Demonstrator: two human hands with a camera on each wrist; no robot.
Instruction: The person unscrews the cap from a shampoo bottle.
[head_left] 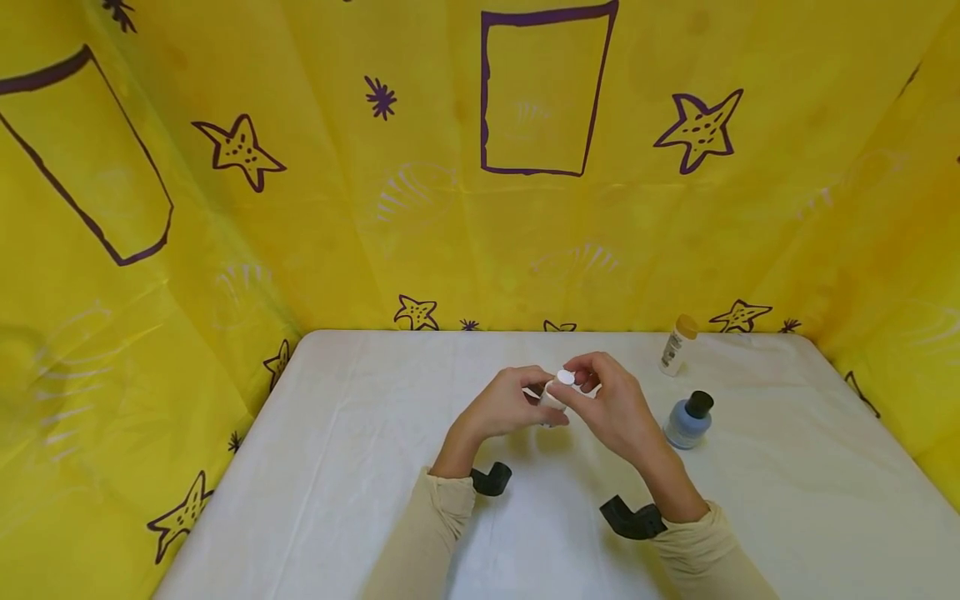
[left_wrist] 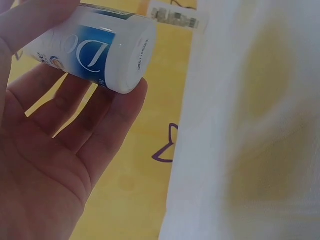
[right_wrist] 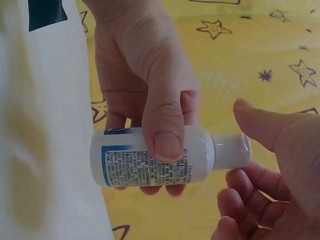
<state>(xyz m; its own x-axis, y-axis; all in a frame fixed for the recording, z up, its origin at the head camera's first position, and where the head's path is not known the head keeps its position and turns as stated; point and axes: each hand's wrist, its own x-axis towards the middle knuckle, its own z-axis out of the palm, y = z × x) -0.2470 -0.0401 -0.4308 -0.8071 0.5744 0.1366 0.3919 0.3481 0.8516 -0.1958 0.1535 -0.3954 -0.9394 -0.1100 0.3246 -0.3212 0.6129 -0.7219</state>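
Note:
My left hand (head_left: 512, 402) grips a small white bottle (right_wrist: 195, 150) round its body, thumb on the label side and fingers behind. The bottle has a blue-and-white label (left_wrist: 90, 52) and a white cap (right_wrist: 232, 151); it is held above the table. In the right wrist view it lies sideways, cap towards my right hand (right_wrist: 280, 170). That hand is at the cap, its thumb standing apart from it and its fingers loosely bent beside it. From the head view, the white cap top shows between the right thumb and fingers.
On the white-covered table (head_left: 360, 417), a blue bottle with a black cap (head_left: 687, 421) stands right of my right hand. Farther back stands a pale bottle with a yellow-orange cap (head_left: 678, 346). A yellow patterned curtain (head_left: 442, 208) surrounds the table's back and sides.

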